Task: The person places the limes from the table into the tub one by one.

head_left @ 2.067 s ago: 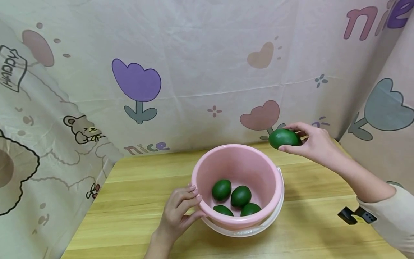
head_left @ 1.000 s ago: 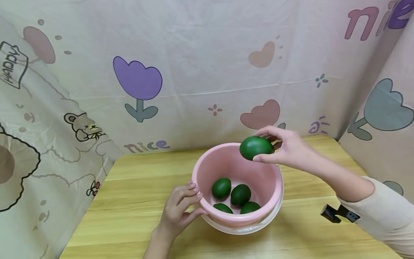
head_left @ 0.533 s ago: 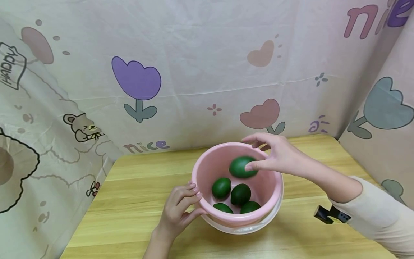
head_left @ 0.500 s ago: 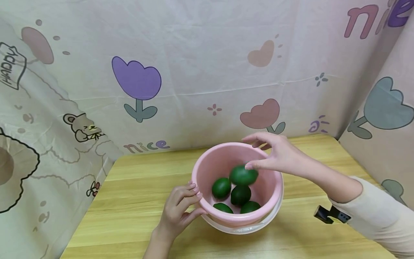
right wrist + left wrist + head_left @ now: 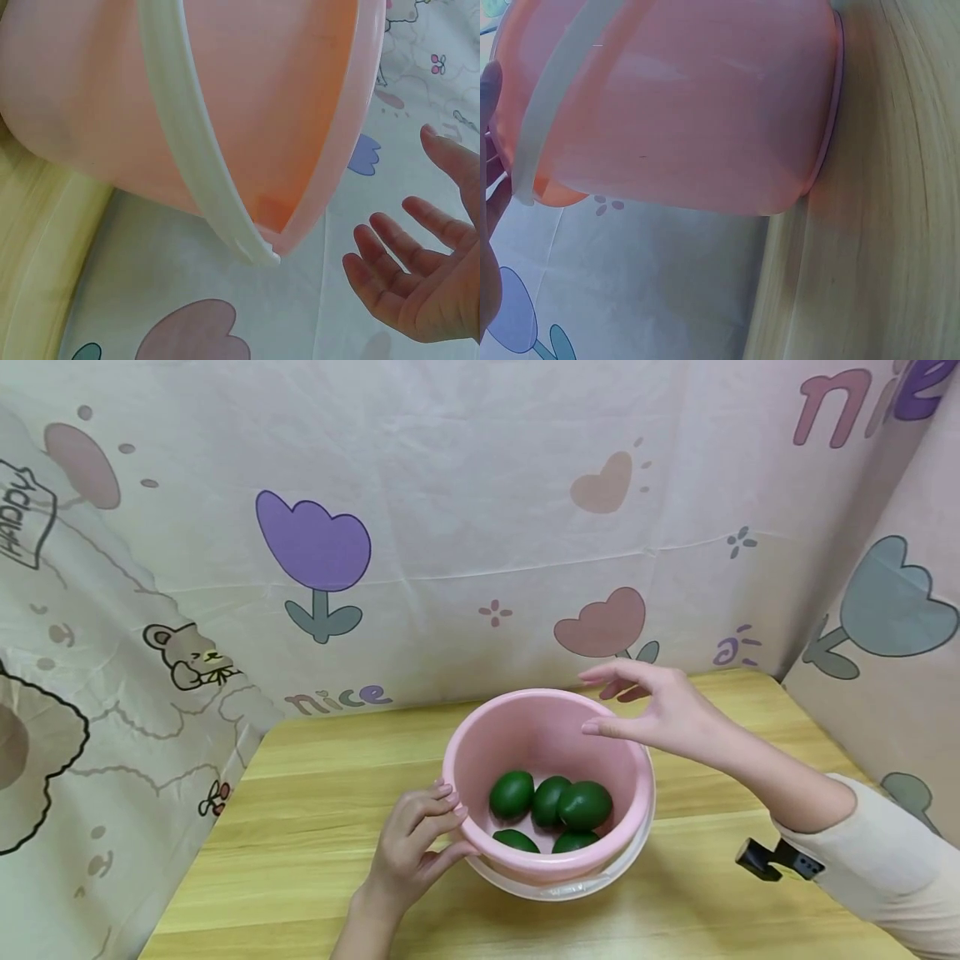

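The pink bucket point(image 5: 547, 860) stands upright on the table, its white handle point(image 5: 570, 888) hanging round the near side. My left hand point(image 5: 412, 843) grips its left rim, fingertips over the edge and thumb along the outside. Inside lie several smooth, dark green oval fruits that look like avocados; one fruit point(image 5: 585, 806) lies over its neighbours at the right, beside another point(image 5: 512, 795) at the left. The near rim partly hides the front ones. Above the right rim hovers my right hand point(image 5: 667, 706), thumb and fingers spread, holding nothing; the right wrist view shows its palm bare beside the bucket's mouth.
The wooden table point(image 5: 315, 827) extends to both sides of the bucket. A printed cloth point(image 5: 450, 485) hangs behind it and along both sides. A small black device point(image 5: 780, 860) is strapped by my right sleeve.
My right hand brought a green fruit left over the bucket and let it drop; the fruit now lies among the others. The hand has since drawn slightly back right. My left hand stayed on the rim.
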`<state>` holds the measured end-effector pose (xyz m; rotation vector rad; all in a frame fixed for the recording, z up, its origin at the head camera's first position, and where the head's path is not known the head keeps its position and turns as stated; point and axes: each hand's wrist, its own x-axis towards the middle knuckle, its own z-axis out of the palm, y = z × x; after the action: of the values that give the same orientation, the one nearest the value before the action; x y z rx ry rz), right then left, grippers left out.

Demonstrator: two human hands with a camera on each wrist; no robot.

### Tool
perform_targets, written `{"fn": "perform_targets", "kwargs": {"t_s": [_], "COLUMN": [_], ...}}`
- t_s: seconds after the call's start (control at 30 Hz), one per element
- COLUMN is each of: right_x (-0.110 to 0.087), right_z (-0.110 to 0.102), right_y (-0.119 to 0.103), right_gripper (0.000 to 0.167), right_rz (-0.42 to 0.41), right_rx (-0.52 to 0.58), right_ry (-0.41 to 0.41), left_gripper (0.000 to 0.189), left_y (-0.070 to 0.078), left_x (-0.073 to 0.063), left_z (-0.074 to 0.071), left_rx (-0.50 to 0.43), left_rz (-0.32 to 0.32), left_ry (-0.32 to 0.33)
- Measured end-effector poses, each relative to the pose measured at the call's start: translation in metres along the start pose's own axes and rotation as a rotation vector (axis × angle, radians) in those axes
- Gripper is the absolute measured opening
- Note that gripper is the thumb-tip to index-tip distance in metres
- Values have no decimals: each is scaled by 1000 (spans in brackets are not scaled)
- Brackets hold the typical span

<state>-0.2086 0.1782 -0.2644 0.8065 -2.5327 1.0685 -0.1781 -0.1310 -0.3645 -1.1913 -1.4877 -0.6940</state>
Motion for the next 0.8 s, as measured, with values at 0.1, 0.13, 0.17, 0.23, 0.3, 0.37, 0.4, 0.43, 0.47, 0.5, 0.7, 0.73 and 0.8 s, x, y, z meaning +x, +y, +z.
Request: {"fn": "perform_targets", "kwargs": {"t_s": [0.1, 0.13, 0.17, 0.23, 0.3, 0.37, 0.4, 0.43, 0.47, 0.5, 0.7, 0.73, 0.8], "right_x": [-1, -1, -1, -2, -2, -2, -2, -2, -3, -3, -7, -7, -7], "right_z": [0, 0, 0, 0, -1, -1, -1, -1, -1, -2, -3, -4, -5], "right_y": [1, 1, 1, 1, 1, 1, 1, 0, 0, 0, -1, -1, -1], "right_gripper": [45, 44, 44, 44, 44, 43, 43, 44, 44, 44, 45, 45, 45], "right_rz": [2, 5, 7, 11, 15, 17, 18, 17, 17, 18, 30, 32, 37], "right_rx": [-7, -7, -6, -4, -4, -4, -5, -4, -5, -5, -10, -12, -11], "right_ry": [2, 3, 3, 8, 13, 13, 12, 11, 10, 10, 22, 22, 18], "left_gripper": [39, 39, 39, 39, 39, 39, 39, 39, 39, 39, 40, 40, 41], "left_y": [0, 0, -1, -2, -3, -5, -5, -6, -6, -7, -11, -12, -13], "left_x": [1, 1, 1, 2, 2, 2, 1, 1, 0, 0, -5, -5, -6], "left_z": [-1, -1, -1, 0, 0, -1, -1, -1, -2, -3, -9, -10, -12], "left_rx": [2, 2, 2, 1, 3, 4, 6, 7, 8, 8, -12, -20, -41], "left_rz": [3, 4, 7, 14, 22, 29, 32, 34, 36, 38, 41, 39, 25], "left_ry": [2, 2, 3, 2, -1, -7, -12, -17, -24, -35, -101, -110, -129]}}
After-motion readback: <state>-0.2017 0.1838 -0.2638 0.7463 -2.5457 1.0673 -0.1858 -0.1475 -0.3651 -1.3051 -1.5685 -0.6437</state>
